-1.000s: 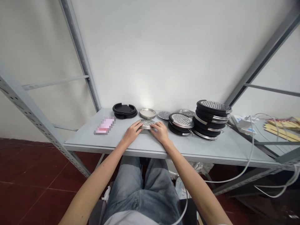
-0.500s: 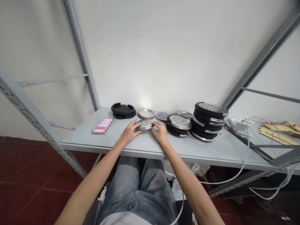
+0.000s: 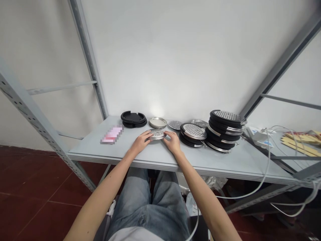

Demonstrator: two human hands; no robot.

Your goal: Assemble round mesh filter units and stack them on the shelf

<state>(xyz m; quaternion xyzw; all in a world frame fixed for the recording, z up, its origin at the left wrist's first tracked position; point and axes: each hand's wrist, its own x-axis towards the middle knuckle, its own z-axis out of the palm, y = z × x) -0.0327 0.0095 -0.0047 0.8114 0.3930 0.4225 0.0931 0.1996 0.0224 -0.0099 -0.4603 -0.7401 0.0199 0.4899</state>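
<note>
A round perforated metal disc with a shiny rim [image 3: 157, 134] lies in front of me on the grey table [image 3: 150, 154]. My left hand [image 3: 140, 142] grips its left edge, and my right hand [image 3: 172, 141] has its fingers on the right edge. Just behind the disc is a short stack of shiny metal rings or shallow lids [image 3: 157, 122]. Another perforated plate [image 3: 175, 125] rests to the right of that stack. Black round frames [image 3: 133, 119] with a notched rim are piled at the back left.
To the right stand a low stack of black-edged perforated discs [image 3: 193, 132] and a taller stack [image 3: 227, 129]. A pixelated pink item [image 3: 112, 134] lies at left. White cable [image 3: 263, 174] hangs over the front edge at right. Metal shelf posts [image 3: 87, 57] flank the table.
The disc sits flatter on the table between my hands than before, when it looked slightly tilted. The whole view has shifted a little; both hands keep their places at its edges.
</note>
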